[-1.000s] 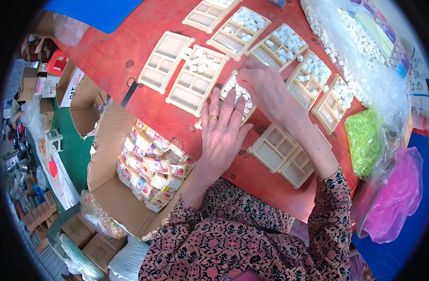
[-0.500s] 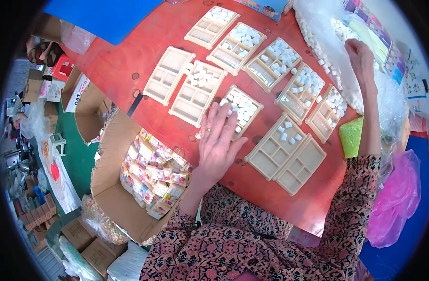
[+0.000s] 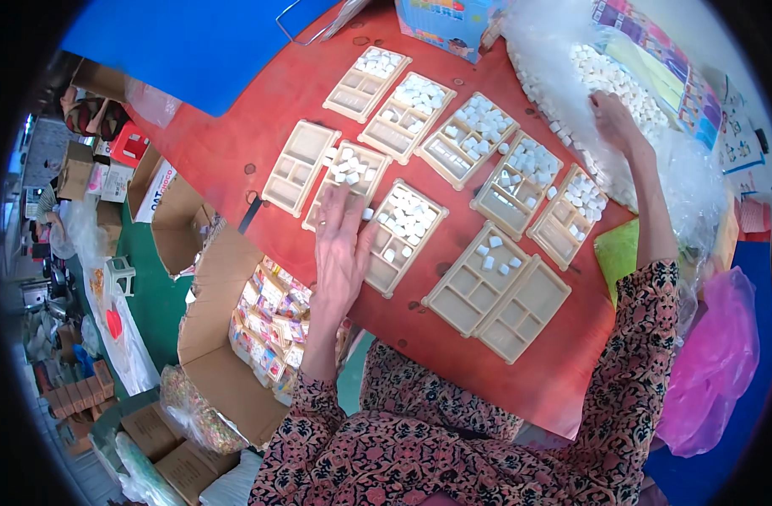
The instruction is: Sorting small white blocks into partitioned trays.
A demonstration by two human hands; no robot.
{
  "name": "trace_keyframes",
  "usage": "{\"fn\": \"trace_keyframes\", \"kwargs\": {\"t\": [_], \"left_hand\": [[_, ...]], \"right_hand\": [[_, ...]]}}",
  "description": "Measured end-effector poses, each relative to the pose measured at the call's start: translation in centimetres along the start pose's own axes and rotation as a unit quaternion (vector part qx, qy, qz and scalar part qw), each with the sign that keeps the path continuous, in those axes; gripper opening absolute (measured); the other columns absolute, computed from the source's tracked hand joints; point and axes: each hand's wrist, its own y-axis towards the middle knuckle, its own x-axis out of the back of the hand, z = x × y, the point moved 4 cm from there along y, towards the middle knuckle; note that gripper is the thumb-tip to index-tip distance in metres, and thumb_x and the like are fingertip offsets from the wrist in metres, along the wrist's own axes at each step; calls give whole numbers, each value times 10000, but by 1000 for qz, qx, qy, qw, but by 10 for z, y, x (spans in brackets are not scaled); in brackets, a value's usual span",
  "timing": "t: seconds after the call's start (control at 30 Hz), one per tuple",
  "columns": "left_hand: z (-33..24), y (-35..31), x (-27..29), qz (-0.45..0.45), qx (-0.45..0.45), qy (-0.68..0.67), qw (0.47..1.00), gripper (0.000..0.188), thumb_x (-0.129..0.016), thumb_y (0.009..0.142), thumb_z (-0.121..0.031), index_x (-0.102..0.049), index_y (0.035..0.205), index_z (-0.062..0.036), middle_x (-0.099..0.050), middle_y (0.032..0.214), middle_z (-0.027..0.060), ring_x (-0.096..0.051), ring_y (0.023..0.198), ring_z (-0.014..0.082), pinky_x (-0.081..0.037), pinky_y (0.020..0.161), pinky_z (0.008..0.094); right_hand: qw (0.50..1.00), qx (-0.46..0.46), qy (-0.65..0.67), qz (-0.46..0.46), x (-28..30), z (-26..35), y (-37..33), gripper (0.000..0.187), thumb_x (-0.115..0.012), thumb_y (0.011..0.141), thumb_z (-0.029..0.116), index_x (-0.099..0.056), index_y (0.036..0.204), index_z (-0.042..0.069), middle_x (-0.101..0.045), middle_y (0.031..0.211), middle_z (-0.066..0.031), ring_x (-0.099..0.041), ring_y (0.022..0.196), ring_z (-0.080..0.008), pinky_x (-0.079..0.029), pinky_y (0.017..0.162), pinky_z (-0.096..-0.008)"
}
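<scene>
Cream trays (image 3: 522, 309) now, rectangular, raised at the rim, split by thin walls into unequal compartments, all set out on the red table (image 3: 563, 363). Ten are counted! Eight are stocked with small, matte white cubes (image 3: 407, 212), crowded mostly into the far compartment; two are left bare. In one of the nearest pair, just five cubes are counted.

Two hands are seen at work. Over the near part of one stocked tray, the left hand (image 3: 337, 257) is laid, fingers stretched and slightly parted, thumb held wide. Far right, the right hand (image 3: 619, 126) is held at the big white heap (image 3: 622, 72), its fingers curled; whether a cube is pinched there cannot be told. At the left, one box (image 3: 213, 291) is filled with packets (image 3: 272, 316), too jumbled to be counted.
</scene>
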Motion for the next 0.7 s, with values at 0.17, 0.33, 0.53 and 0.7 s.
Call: {"fn": "trace_keyframes", "kwargs": {"t": [0.17,0.33,0.53,0.7], "left_hand": [[-9,-3,-7,8,4,-14,1000,359,-601,869,-79,-555,1194,67,-436,1375,240,-400,1274,449,-345,1055,485],[-18,-8,-3,12,7,-12,1000,333,-589,866,-40,-564,1180,68,-456,1359,228,-435,1255,419,-386,1029,467],[-28,-4,-2,19,-9,-19,1000,322,-600,846,-18,-573,1157,61,-471,1336,223,-463,1222,422,-385,1033,466],[-23,-9,4,23,-1,-16,1000,312,-607,838,-12,-578,1143,45,-476,1328,215,-471,1216,414,-382,1039,465]], "right_hand": [[999,2,-24,42,3,-10,9,207,-459,844,115,-555,1010,36,-600,919,-209,-548,997,-382,-458,801,-455],[989,107,23,-103,-10,-11,-1,127,-519,786,19,-541,912,22,-590,823,-187,-543,743,-370,-459,717,-423],[938,-43,344,20,-6,-53,1,74,-565,820,77,-568,870,23,-509,681,-63,-490,621,-164,-402,561,-324],[908,-96,407,-30,16,-39,-9,194,-622,850,202,-615,771,25,-503,609,25,-454,544,-64,-350,472,-264]]}}
